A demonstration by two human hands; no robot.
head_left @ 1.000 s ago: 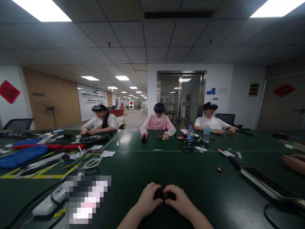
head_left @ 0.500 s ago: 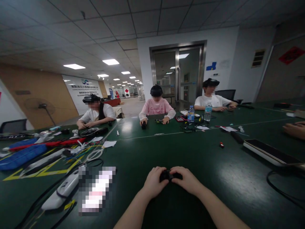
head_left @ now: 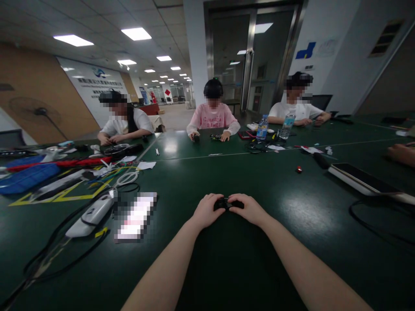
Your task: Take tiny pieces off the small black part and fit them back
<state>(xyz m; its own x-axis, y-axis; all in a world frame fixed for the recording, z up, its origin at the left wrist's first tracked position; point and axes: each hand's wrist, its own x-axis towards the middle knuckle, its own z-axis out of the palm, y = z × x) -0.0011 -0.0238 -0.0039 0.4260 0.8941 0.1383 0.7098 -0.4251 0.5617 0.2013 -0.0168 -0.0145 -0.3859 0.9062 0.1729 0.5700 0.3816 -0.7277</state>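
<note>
At the desk point(head_left: 181, 179), your left hand point(head_left: 205, 211) and right hand point(head_left: 249, 210) curl nearly closed, gripping a small black object point(head_left: 222, 202), mostly covered, its shape unclear.

Bright ceiling panels point(head_left: 136, 33) shine above white walls point(head_left: 343, 71), glass doors point(head_left: 272, 60) and a green table point(head_left: 275, 179).

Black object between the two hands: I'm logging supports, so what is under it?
Around the black object, the dark green tabletop shows. The patch directly beneath is covered by the object, left hand and right hand; whether it touches down cannot be told.
</note>
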